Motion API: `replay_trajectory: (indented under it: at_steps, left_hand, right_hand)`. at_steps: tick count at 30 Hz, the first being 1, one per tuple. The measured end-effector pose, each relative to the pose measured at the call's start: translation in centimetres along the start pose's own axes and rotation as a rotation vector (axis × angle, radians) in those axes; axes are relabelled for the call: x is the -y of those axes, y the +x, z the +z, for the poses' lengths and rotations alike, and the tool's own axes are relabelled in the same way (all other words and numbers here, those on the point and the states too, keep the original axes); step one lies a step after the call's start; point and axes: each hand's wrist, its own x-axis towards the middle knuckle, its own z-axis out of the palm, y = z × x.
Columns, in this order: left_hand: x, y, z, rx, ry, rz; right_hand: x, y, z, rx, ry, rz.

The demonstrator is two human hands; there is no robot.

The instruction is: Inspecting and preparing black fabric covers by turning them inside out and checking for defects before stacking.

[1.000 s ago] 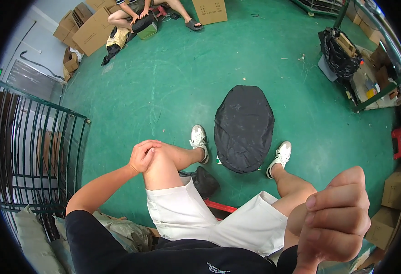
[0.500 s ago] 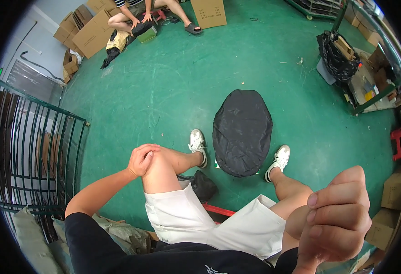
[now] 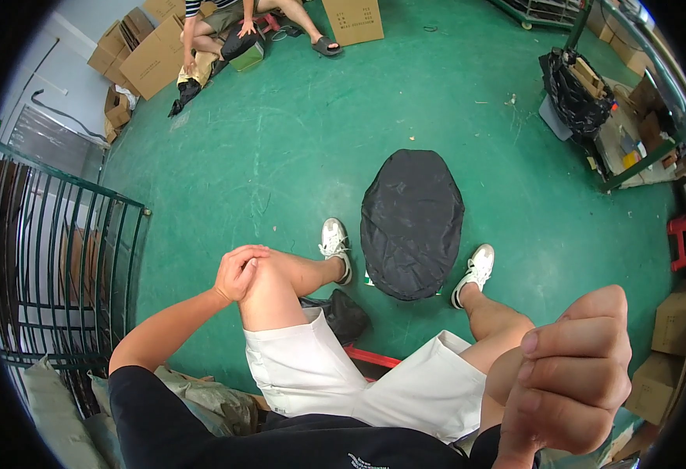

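My left hand (image 3: 239, 271) rests on my left knee, its fingers lying over the kneecap and holding nothing. My right hand (image 3: 573, 367) is raised close in front at the lower right, curled into a fist with the fingertips tucked in; nothing shows in it. On the floor between my white shoes lies a black fabric-covered oval bundle (image 3: 412, 223), slightly wrinkled on top. Neither hand touches it. Small white and green bits peek out under its near edge. By my left calf sits a dark plastic bag (image 3: 344, 316).
Green barred rack (image 3: 85, 258) at left. A trolley (image 3: 640, 172) with a black-bagged bin (image 3: 573, 98) stands at right, near a red stool (image 3: 682, 238) and cardboard boxes (image 3: 675, 320). At the far side another person sits with a black bundle (image 3: 241, 51) beside cartons (image 3: 151, 66).
My hands hold the same poses, and the view has shifted slightly. The other person's one hand has moved off the black bundle down to the yellowish and black cloth or bag beside it.
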Motion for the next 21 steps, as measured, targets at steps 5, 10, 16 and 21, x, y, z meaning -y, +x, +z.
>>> replay_trajectory:
  at_steps: [5,10,16,21]
  left_hand:
    - [0.0,0.0,0.0,-0.010,0.003,0.011]
    - [0.1,-0.1,0.1,-0.008,-0.012,-0.004]
    - [0.2,-0.2,0.0,-0.008,0.005,0.000]
    - [0.3,-0.1,0.0,-0.034,-0.021,-0.001]
  right_hand:
    - [-0.6,2.2,-1.1,0.361,0.109,-0.193]
    - [-0.4,2.2,-1.1,0.397,0.107,-0.176]
    - [-1.0,2.7,-0.8,0.426,0.159,-0.202]
    - [-1.0,2.5,-0.2,0.434,0.143,-0.173]
